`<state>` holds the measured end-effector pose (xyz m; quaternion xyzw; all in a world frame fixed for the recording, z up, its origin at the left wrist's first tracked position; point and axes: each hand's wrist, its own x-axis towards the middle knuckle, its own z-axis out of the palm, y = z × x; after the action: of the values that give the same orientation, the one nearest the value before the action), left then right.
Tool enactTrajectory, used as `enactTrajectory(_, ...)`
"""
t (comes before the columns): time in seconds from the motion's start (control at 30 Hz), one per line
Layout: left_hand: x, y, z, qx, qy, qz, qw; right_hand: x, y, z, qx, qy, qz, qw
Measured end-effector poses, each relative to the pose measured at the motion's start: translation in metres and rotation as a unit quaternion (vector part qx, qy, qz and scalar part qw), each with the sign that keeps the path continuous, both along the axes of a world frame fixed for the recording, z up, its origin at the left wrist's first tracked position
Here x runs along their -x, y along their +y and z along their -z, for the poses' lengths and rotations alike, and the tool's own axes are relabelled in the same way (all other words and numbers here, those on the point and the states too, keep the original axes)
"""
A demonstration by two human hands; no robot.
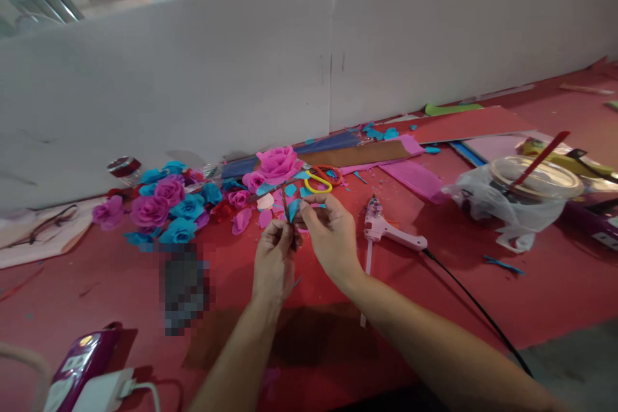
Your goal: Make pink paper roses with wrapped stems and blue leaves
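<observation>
My left hand (274,257) is closed around a thin dark stem (285,205) that stands up between my two hands. My right hand (328,232) pinches a small blue paper petal (293,209) against that stem. Both hands hover above the red table (120,283). Just beyond them lie loose pink and blue petals (270,201), a large pink paper rose (279,163) and orange-and-yellow scissors (322,177).
A heap of pink and blue paper roses (164,206) lies to the left. A pink-white glue gun (386,228) with a black cord (477,309) rests right of my hands. A lidded cup in a plastic bag (521,196) and coloured paper sheets (463,125) sit farther right. White partition boards (193,90) stand behind.
</observation>
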<state>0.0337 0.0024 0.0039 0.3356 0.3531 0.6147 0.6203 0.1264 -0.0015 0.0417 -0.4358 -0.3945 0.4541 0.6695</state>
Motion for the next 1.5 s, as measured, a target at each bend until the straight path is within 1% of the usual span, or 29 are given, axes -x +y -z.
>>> enactTrajectory(0.3,-0.001,-0.001,-0.003,0.008,-0.02,-0.011,1.0,0.002,-0.002,0.003,-0.007,-0.005,-0.008,1.0)
enactTrajectory(0.6,0.0,0.001,0.002,0.007,-0.039,-0.032,0.999,0.003,-0.003,0.005,-0.041,-0.065,0.003,0.997)
enactTrajectory(0.73,0.001,0.001,0.0,0.011,-0.049,-0.027,0.998,0.003,-0.007,0.004,-0.049,-0.082,0.002,0.995)
enactTrajectory(0.8,0.003,0.0,-0.002,0.013,-0.053,-0.027,0.998,0.003,-0.009,0.004,-0.053,-0.075,-0.005,0.996)
enactTrajectory(0.87,0.005,0.0,-0.003,0.012,-0.056,-0.026,0.998,0.004,-0.009,0.005,-0.056,-0.045,-0.015,0.997)
enactTrajectory(0.93,0.006,-0.001,-0.005,0.001,-0.059,-0.017,0.998,0.004,-0.007,0.007,-0.051,0.005,-0.033,0.998)
enactTrajectory(1.03,0.006,-0.001,-0.006,-0.018,-0.061,-0.001,0.998,0.004,-0.001,0.009,-0.031,0.06,-0.08,0.995)
enactTrajectory(1.17,0.006,-0.001,-0.007,-0.022,-0.066,0.0,0.998,0.002,0.006,0.01,-0.007,0.074,-0.132,0.989)
enactTrajectory(1.3,0.006,-0.001,-0.007,-0.024,-0.076,0.004,0.997,0.001,0.006,0.013,-0.024,0.081,-0.177,0.981)
enactTrajectory(1.4,0.007,-0.001,-0.006,-0.024,-0.079,0.003,0.997,0.002,0.006,0.015,-0.042,0.067,-0.183,0.98)
enactTrajectory(1.5,0.007,-0.001,-0.005,-0.021,-0.078,-0.002,0.997,0.002,0.006,0.016,-0.042,0.063,-0.184,0.98)
